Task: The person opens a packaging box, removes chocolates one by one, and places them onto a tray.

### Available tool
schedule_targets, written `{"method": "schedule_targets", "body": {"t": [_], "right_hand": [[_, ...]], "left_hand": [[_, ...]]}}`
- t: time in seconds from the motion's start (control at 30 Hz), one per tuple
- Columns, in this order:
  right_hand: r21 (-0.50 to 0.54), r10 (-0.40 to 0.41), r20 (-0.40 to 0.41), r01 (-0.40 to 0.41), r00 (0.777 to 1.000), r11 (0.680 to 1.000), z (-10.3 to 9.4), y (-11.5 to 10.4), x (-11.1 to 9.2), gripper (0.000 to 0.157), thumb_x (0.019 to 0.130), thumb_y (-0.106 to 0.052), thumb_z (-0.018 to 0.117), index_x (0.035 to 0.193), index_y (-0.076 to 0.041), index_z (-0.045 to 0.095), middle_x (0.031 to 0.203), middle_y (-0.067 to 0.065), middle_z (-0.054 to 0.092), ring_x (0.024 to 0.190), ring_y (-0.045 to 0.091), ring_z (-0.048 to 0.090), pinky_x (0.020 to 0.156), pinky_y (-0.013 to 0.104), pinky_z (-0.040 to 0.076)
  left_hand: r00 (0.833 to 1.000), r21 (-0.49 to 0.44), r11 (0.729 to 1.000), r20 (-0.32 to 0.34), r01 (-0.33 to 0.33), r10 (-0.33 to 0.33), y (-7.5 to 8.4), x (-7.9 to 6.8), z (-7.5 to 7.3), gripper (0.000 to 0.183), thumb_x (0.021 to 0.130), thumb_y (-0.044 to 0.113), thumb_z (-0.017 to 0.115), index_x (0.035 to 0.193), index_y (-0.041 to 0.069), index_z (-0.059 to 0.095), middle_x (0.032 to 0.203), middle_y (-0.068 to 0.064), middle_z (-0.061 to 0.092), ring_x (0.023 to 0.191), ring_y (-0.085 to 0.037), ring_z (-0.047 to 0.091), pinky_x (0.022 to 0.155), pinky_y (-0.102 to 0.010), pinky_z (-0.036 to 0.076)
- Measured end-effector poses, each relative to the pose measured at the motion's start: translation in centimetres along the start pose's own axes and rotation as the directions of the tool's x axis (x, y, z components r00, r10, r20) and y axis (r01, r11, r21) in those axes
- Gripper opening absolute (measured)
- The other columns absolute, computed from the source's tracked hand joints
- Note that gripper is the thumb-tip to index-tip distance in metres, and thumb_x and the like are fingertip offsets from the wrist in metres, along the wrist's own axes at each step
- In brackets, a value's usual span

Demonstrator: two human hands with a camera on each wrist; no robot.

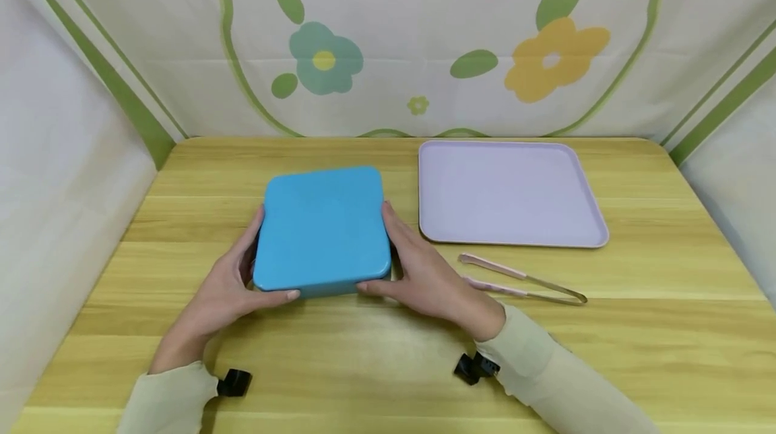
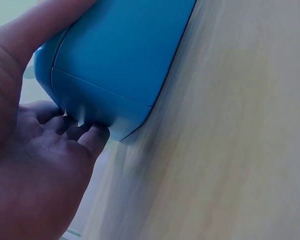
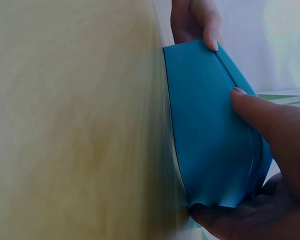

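A square blue lidded box (image 1: 324, 228) sits left of the middle of the wooden table, its smooth lid facing up. My left hand (image 1: 224, 289) grips its left side, the thumb along the front edge. On the opposite side my right hand (image 1: 424, 279) holds the front right corner, with the fingers along the right wall. A thin seam between lid and body shows on the box (image 2: 125, 55) in the left wrist view. In the right wrist view, the right thumb (image 3: 262, 112) lies at that seam. The box's base is at or close to the tabletop.
A pale lilac tray (image 1: 509, 195) lies at the back right of the table (image 1: 667, 326). In front of it are tongs (image 1: 552, 284) with pinkish grips, spread apart, close to my right wrist. A flowered cloth (image 1: 418, 50) hangs behind the table's back edge.
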State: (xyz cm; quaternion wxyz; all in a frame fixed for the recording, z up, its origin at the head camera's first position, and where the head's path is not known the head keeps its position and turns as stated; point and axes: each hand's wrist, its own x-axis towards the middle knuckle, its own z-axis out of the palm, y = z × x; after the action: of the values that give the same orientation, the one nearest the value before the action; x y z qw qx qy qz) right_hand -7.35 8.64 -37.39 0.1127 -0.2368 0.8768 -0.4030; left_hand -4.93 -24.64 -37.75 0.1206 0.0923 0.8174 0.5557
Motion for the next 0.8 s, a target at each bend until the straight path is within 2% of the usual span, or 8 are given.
{"method": "schedule_targets", "body": {"t": [0.37, 0.8], "right_hand": [[-0.006, -0.003, 0.007, 0.003, 1.0, 1.0, -0.01, 0.14, -0.12, 0.124, 0.093, -0.053, 0.082, 0.173, -0.022, -0.007, 0.183, 0.001, -0.001, 0.168, 0.017, 0.008, 0.134, 0.049, 0.026], [-0.019, 0.014, -0.01, -0.015, 1.0, 1.0, 0.02, -0.09, -0.37, 0.124, 0.091, -0.056, 0.084, 0.174, -0.024, -0.003, 0.183, 0.001, 0.005, 0.168, 0.019, 0.014, 0.133, 0.049, 0.029]], "left_hand": [[1.0, -0.003, 1.0, -0.005, -0.031, 0.031, 0.07, 0.12, 0.12, 0.134, 0.084, 0.008, 0.093, 0.172, 0.04, -0.002, 0.183, 0.004, 0.002, 0.166, -0.042, 0.016, 0.106, -0.002, 0.039], [1.0, 0.01, 1.0, 0.003, 0.016, -0.016, 0.19, -0.24, -0.06, 0.133, 0.084, 0.013, 0.094, 0.171, 0.045, -0.001, 0.183, 0.003, 0.001, 0.166, -0.042, 0.015, 0.105, 0.0, 0.037]]}}
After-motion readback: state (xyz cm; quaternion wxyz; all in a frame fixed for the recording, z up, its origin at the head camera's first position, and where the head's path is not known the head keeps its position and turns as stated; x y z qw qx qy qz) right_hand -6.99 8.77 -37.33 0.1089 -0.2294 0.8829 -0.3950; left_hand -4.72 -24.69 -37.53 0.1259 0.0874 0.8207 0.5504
